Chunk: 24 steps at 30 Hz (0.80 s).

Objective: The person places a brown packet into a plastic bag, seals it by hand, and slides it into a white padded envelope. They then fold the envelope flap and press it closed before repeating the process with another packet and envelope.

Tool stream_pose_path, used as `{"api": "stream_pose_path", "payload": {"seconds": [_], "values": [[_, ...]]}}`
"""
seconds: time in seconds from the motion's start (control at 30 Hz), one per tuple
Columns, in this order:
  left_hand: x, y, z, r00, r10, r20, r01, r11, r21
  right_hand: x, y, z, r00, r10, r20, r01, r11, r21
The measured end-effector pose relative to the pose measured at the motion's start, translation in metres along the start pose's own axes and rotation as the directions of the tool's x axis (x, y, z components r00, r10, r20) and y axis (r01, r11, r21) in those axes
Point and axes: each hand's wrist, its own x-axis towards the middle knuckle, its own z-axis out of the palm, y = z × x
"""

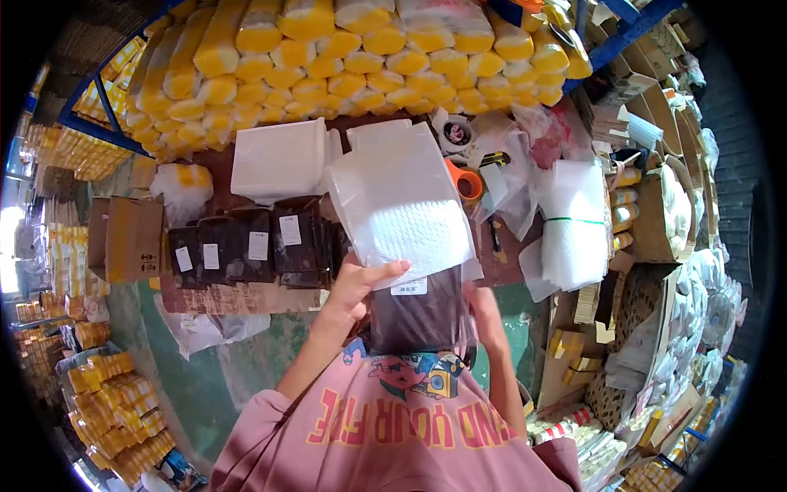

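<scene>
My left hand [361,287] pinches the lower left edge of a white bubble-lined bag [410,205], its thumb on top. Under that bag's lower edge is a dark package [418,320] in clear plastic with a white label, close against my shirt. My right hand [481,305] is at the right side of the dark package, its fingers largely hidden behind the plastic. More dark labelled packages [246,246] stand in a row on the table to the left. Behind them lies a stack of white bags [277,160].
Yellow-and-white wrapped rolls [344,61] are piled along the back. An orange tape dispenser [467,184], a tape roll [456,133] and a yellow cutter [494,159] lie right of the white bag. Farther right are banded clear sleeves [574,221]. A cardboard box [127,238] stands at the left.
</scene>
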Motion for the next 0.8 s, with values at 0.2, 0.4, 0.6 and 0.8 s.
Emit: {"api": "stream_pose_path", "payload": {"seconds": [0.2,0.4,0.6,0.8], "values": [[-0.006,0.024,0.012,0.989,0.031,0.143,-0.044,0.995,0.091,0.033,-0.065,0.0,0.984,-0.16,0.079,0.111,0.895,0.432],[0.003,0.02,0.005,0.987,0.022,0.16,-0.05,0.983,0.175,0.049,-0.085,0.038,0.974,-0.184,0.131,0.138,0.944,0.299],[0.0,0.014,-0.015,0.999,-0.001,0.036,-0.009,0.959,0.282,0.022,-0.055,0.056,0.991,0.06,0.123,-0.107,0.898,0.427],[-0.022,-0.002,-0.014,0.999,-0.032,-0.03,0.037,0.983,0.182,0.008,-0.052,0.056,0.988,0.116,0.1,-0.142,0.937,0.32]]}}
